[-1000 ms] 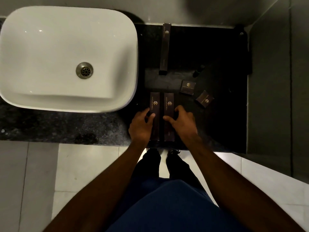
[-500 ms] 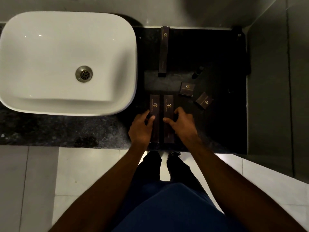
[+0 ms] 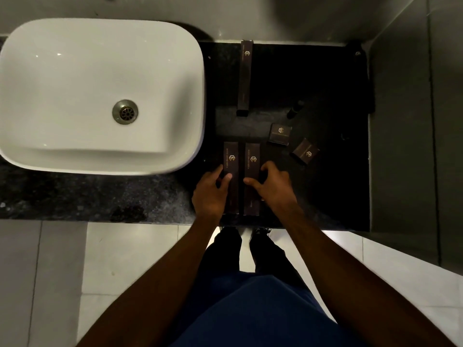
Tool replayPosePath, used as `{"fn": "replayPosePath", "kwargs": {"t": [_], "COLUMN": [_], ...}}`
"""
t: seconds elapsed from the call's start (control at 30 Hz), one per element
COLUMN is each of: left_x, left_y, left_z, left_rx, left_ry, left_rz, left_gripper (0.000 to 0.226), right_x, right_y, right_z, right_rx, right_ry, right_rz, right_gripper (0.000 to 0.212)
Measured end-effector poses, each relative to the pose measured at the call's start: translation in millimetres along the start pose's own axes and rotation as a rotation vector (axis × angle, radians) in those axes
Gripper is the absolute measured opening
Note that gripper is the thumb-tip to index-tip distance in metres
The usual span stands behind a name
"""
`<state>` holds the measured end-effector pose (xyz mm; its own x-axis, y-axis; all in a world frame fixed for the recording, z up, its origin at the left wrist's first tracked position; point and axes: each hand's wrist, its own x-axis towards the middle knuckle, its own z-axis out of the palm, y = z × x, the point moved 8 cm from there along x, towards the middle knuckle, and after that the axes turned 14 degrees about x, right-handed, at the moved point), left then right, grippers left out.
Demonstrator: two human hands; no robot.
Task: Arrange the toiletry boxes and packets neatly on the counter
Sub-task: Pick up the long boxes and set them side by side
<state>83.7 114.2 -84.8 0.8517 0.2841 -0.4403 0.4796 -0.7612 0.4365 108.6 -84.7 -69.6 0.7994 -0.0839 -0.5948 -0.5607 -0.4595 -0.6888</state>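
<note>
Little has shifted since a second ago — both hands stay on the same pair of long dark boxes at the front of the black counter (image 3: 325,184), and the boxes lie as they did, side by side and parallel with a narrow gap between them. The left hand (image 3: 210,191) rests over the near end of the left long box (image 3: 231,171), thumb laid on its top and fingers curled loosely along its outer edge. The right hand (image 3: 271,187) sits on the right long box (image 3: 251,171) in the same way, thumb pointing inward across its top; neither box is lifted. Farther back, a third long box (image 3: 245,76) lies lengthwise toward the wall. Two small square boxes lie to the right — one (image 3: 280,134) nearly square-on, the other (image 3: 304,151) turned at an angle just beside it. The white sink (image 3: 100,96) fills the left.
</note>
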Motion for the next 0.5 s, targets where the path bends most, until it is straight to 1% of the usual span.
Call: {"fn": "replayPosePath", "kwargs": {"t": [0.07, 0.1, 0.17, 0.2, 0.27, 0.3, 0.33, 0.37, 0.43, 0.47, 0.5], "left_x": [0.9, 0.5, -1.6, -1.2, 5.4, 13.3, 22.5, 33.5, 51.8, 59.9, 67.7], "left_y": [-3.3, -2.1, 6.9, 17.8, 50.6, 71.2, 92.3, 116.3, 162.5, 180.5, 192.5], "left_z": [-7.9, -15.9, -33.9, -41.1, -48.5, -48.3, -47.0, -42.4, -25.3, -16.1, -11.0], "left_rx": [-0.071, -0.110, -0.179, -0.200, -0.207, -0.189, -0.147, -0.080, 0.111, 0.204, 0.269], "left_ry": [0.034, 0.084, 0.202, 0.240, 0.255, 0.249, 0.236, 0.216, 0.132, 0.099, 0.089], "left_rz": [-0.036, -0.044, -0.037, -0.014, 0.064, 0.120, 0.189, 0.280, 0.487, 0.570, 0.617], "left_gripper": [0.057, 0.057, 0.049, 0.045, 0.036, 0.032, 0.030, 0.032, 0.044, 0.051, 0.055], "right_x": [-3.2, -5.2, -11.8, -13.6, -1.2, 14.4, 33.8, 55.1, 96.2, 114.5, 130.0], "right_y": [2.7, 2.6, -3.2, -6.6, -11.8, -14.9, -18.3, -23.9, -35.6, -40.1, -43.8], "right_z": [-18.2, -36.3, -85.9, -113.5, -162.6, -184.8, -203.1, -221.6, -247.2, -253.9, -255.3], "right_rx": [0.041, 0.071, 0.130, 0.154, 0.165, 0.142, 0.115, 0.077, -0.060, -0.144, -0.234], "right_ry": [0.077, 0.166, 0.415, 0.530, 0.661, 0.682, 0.685, 0.679, 0.636, 0.601, 0.555], "right_rz": [0.054, 0.046, -0.045, -0.098, -0.158, -0.166, -0.164, -0.154, -0.117, -0.090, -0.068], "right_gripper": [0.053, 0.048, 0.031, 0.026, 0.018, 0.016, 0.018, 0.025, 0.041, 0.045, 0.047]}}
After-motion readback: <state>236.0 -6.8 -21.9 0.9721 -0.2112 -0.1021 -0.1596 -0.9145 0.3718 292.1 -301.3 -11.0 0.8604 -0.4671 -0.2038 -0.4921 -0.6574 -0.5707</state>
